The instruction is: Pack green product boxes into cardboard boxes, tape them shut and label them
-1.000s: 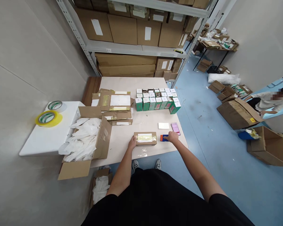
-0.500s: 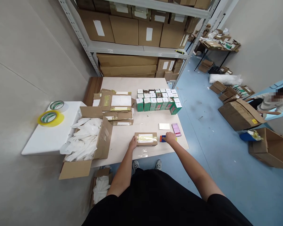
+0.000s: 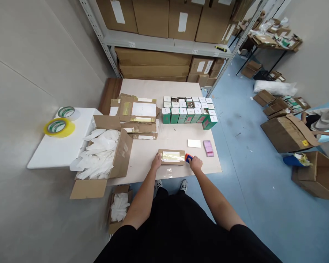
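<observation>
A small brown cardboard box (image 3: 171, 157) with a taped white label lies near the front edge of the pale table (image 3: 156, 91). My left hand (image 3: 156, 161) presses against its left end, fingers curled on the box. My right hand (image 3: 195, 163) is closed round a blue and orange tape dispenser (image 3: 188, 157) that touches the box's right end.
A white card (image 3: 194, 143) and a pink phone (image 3: 208, 148) lie right of the box. Rows of green-and-white cartons (image 3: 188, 112) and a stack of flat taped boxes (image 3: 137, 115) sit further back. An open carton of white bags (image 3: 101, 155) stands left, tape rolls (image 3: 58, 126) beyond. Another person (image 3: 325, 120) sits far right.
My right hand has brought the tape dispenser left, up against the box's right end. The view has tilted down slightly. My left hand stays on the box.
</observation>
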### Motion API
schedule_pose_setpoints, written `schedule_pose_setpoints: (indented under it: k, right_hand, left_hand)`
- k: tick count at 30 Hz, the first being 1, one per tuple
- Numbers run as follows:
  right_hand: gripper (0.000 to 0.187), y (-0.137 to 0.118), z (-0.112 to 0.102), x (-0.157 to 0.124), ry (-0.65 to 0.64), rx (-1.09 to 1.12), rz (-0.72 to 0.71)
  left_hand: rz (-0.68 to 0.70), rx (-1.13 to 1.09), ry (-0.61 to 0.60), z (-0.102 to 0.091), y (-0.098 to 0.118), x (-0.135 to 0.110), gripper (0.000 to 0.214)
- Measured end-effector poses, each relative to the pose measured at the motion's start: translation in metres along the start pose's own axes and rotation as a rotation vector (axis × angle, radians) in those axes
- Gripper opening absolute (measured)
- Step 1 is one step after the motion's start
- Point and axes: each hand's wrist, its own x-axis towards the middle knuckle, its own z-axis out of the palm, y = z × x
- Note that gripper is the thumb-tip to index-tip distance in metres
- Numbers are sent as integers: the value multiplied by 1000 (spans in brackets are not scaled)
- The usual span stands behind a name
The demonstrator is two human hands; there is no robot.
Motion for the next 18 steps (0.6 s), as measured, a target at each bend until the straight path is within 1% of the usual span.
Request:
schedule_pose_setpoints:
  k: [2, 3, 5, 7, 8, 9, 10, 12, 13, 14, 16, 18]
  right_hand:
    - [44, 20, 8, 9, 50, 29, 26]
    - [42, 30, 11, 14, 41, 42, 25]
    - [45, 47, 15, 23, -44, 86, 19]
    - [54, 59, 17, 29, -137, 156, 36]
    - [57, 61, 18, 29, -143, 198, 45]
    - [56, 60, 18, 29, -119, 249, 45]
    - [53, 57, 18, 26, -86, 318, 30]
    - [45, 41, 19, 18, -33, 477, -39]
    - [42, 30, 20, 13, -36, 567, -83]
    - [42, 18, 21, 7, -51, 611, -116]
    - [40, -7, 24, -3, -88, 651, -166]
    - [39, -25, 25, -10, -116, 692, -207]
  left_hand:
    - [-1, 10, 21, 2, -1, 2, 54]
    - [0, 12, 27, 3, -2, 3, 55]
    - [-1, 12, 30, 3, -4, 5, 55]
    - [-5, 14, 31, 3, -5, 7, 56]
    - [-8, 16, 32, 3, -5, 7, 57]
    - [-12, 20, 31, 3, -5, 8, 57]
    - [-15, 25, 30, 3, -5, 8, 57]
    - [-13, 31, 30, 3, -5, 7, 56]
    - [-10, 34, 33, 3, -5, 7, 56]
    - [-7, 35, 37, 3, -5, 7, 56]
    - [-3, 28, 44, 2, -4, 6, 54]
    - [19, 3, 45, 1, -3, 6, 52]
